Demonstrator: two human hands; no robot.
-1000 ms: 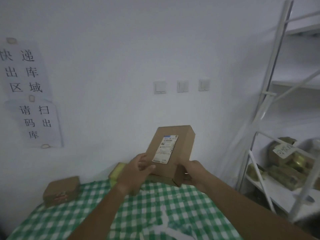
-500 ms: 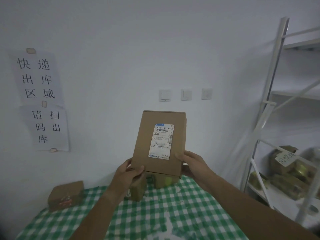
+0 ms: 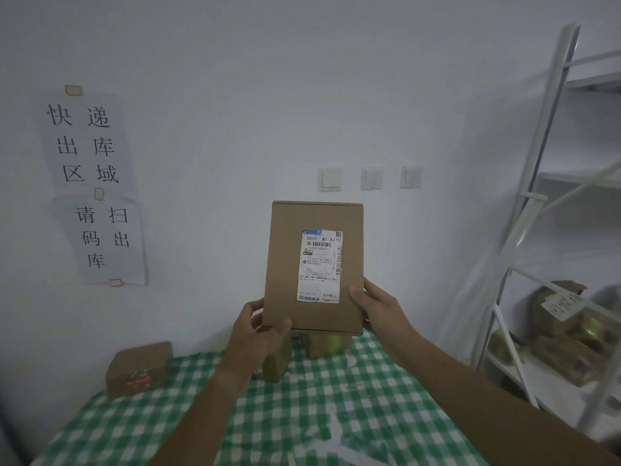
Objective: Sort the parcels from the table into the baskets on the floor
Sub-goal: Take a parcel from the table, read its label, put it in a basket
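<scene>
Head view shows both the left hand and right hand gripping a labelled parcel upright above the checked surface, where other parcels wait; no baskets visible, so sorting seems unfinished.

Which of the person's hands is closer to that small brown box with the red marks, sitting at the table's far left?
Left. The left hand grips the held parcel's lower left corner, on the small box's side; the right hand grips the parcel's right edge, farther away.
</scene>
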